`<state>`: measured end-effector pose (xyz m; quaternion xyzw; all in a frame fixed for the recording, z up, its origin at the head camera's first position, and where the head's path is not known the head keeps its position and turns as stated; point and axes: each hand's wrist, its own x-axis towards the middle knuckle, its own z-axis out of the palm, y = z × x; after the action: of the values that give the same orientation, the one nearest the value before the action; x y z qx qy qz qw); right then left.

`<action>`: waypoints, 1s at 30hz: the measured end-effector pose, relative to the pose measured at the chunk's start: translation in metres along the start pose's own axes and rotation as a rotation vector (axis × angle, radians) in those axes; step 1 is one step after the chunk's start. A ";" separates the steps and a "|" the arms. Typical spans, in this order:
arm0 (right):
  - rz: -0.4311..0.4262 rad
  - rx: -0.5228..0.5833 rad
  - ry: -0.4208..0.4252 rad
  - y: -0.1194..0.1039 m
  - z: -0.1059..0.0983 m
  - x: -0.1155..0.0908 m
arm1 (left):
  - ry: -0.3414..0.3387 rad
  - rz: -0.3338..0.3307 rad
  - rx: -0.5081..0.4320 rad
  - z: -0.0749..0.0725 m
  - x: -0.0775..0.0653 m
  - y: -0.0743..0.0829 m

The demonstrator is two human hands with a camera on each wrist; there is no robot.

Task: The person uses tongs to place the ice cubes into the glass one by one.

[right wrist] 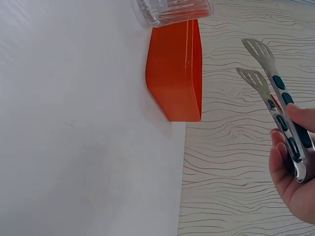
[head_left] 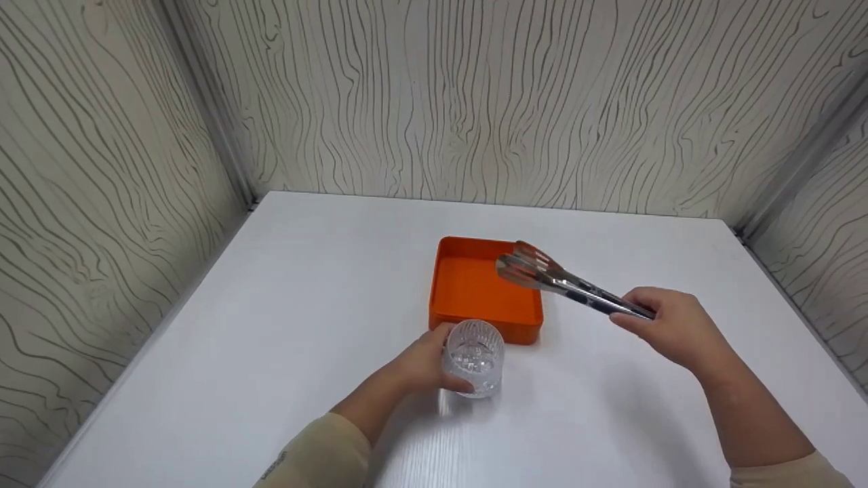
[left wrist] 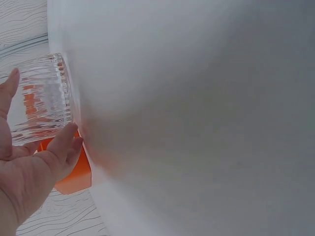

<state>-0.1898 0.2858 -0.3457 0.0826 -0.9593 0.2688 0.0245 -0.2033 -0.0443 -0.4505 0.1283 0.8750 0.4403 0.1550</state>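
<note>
A clear ribbed drinking glass (head_left: 475,359) is just in front of the orange square box (head_left: 485,288), its mouth up. My left hand (head_left: 426,362) grips the glass from the left side, with fingers and thumb around its wall. In the left wrist view the glass (left wrist: 44,98) has its base at or very near the tabletop. My right hand (head_left: 671,329) holds metal tongs (head_left: 576,288) by the handle end. Their slotted heads stand slightly apart, raised over the right side of the box. In the right wrist view the tongs (right wrist: 278,105) show dark green inserts along both arms.
The box lies open side up on a white table (head_left: 305,291), and the part of its floor in view is bare. Wood-grain patterned panels (head_left: 434,102) close off the back and both sides of the table.
</note>
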 end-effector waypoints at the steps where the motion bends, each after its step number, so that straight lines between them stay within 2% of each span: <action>1: 0.021 0.009 0.020 0.003 0.000 0.001 | 0.000 -0.001 -0.004 0.000 0.000 0.000; 6: 0.106 0.051 0.111 0.021 0.004 0.007 | 0.003 -0.003 -0.034 -0.001 -0.001 -0.003; 15: 0.193 -0.009 0.197 0.066 0.028 0.017 | 0.002 -0.029 -0.016 0.000 -0.002 -0.004; 22: 0.226 -0.054 0.163 0.083 0.050 0.017 | -0.006 0.022 0.003 -0.003 -0.002 -0.004; 30: 0.250 -0.068 0.117 0.085 0.061 0.015 | -0.022 -0.035 0.024 -0.007 -0.004 -0.004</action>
<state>-0.2194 0.3235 -0.4404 -0.0542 -0.9676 0.2415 0.0493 -0.2025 -0.0537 -0.4490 0.1196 0.8806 0.4255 0.1709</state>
